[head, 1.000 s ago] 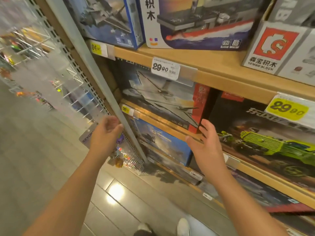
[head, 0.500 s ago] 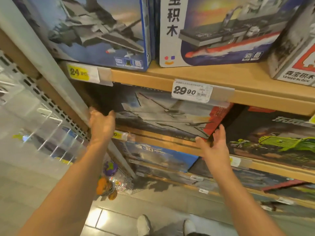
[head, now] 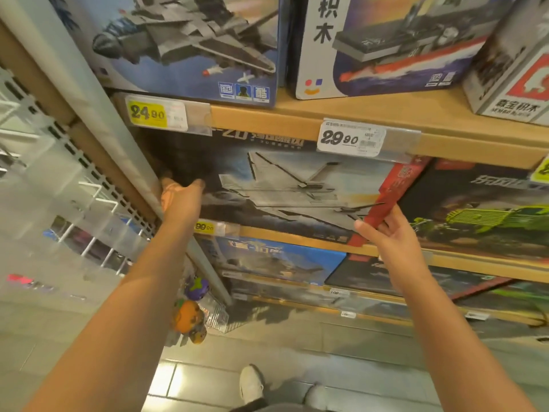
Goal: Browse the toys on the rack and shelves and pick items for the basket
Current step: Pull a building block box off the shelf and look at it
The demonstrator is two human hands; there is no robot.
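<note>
A dark box picturing a grey jet (head: 282, 188) stands on the middle wooden shelf (head: 297, 236), under the 29.90 tag (head: 350, 139). My left hand (head: 181, 197) grips its left edge; the thumb lies on the front and the fingers disappear into the dark gap beside the box. At the red right edge, my right hand (head: 389, 236) pinches the box, thumb in front and fingers reaching behind. No basket is in view.
Above stand a blue jet box (head: 190, 46), a ship box (head: 386, 46) and a grey box (head: 511, 78). A green truck box (head: 481, 215) touches the jet box's right side. More boxes (head: 276, 257) fill lower shelves. A wire rack (head: 89, 203) with hanging toys (head: 190, 316) is left.
Both hands rose from the lower shelf to the jet box, closing on its left and right edges. The view moved closer to the shelf.
</note>
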